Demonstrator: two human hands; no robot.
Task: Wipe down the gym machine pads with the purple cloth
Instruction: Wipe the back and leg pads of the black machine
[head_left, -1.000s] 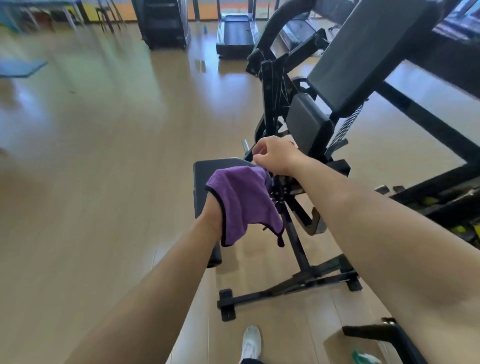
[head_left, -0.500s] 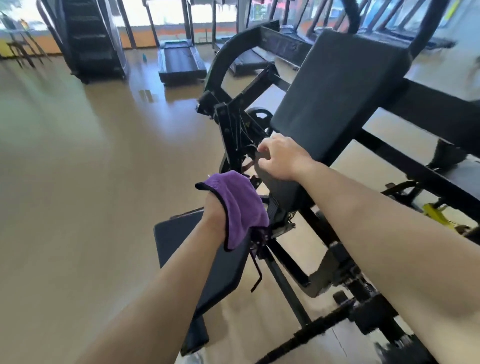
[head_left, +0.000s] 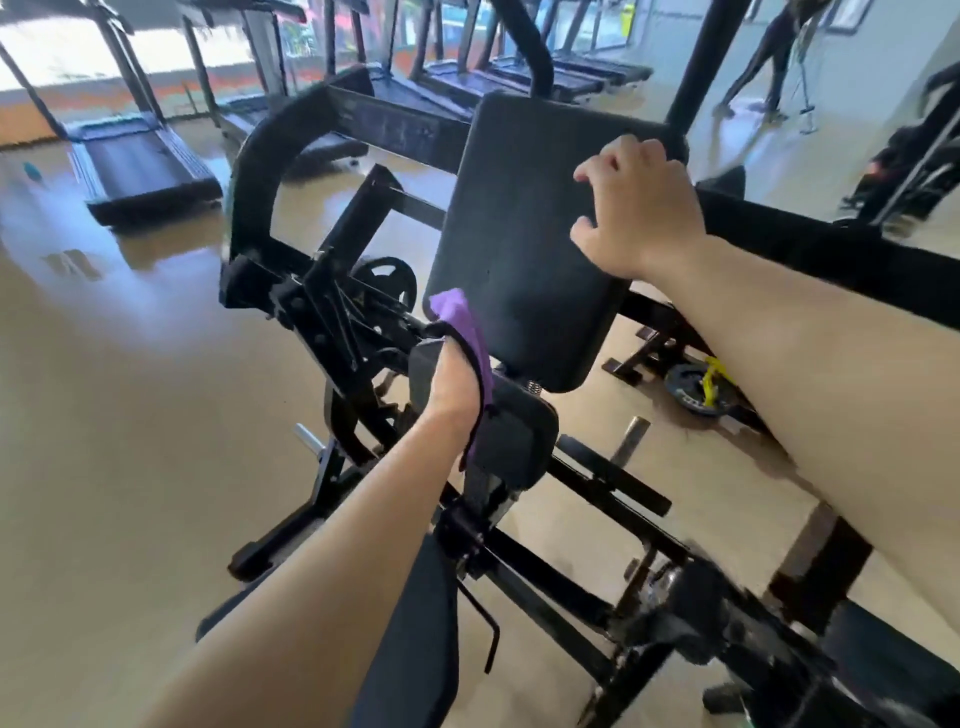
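Observation:
A black gym machine fills the middle of the head view. Its large upright back pad (head_left: 524, 223) tilts away from me. Below it sits a smaller black pad (head_left: 511, 441), and a seat pad (head_left: 415, 639) lies near the bottom. My left hand (head_left: 452, 387) holds the purple cloth (head_left: 467, 332) pressed against the small pad's upper left edge, right under the back pad. My right hand (head_left: 636, 208) rests on the back pad's right edge, fingers spread and curled over it, nothing in it.
Black steel frame bars (head_left: 322, 291) and a weight plate (head_left: 387, 283) crowd the left of the pads. Treadmills (head_left: 140, 166) line the far windows. A plate with a yellow strap (head_left: 698, 389) lies on the wood floor at right. A person stands far back right.
The view has swung up and closer to the back pad. My right hand rose from the small pad to the back pad's right edge. My left hand pushed the cloth forward onto the small pad.

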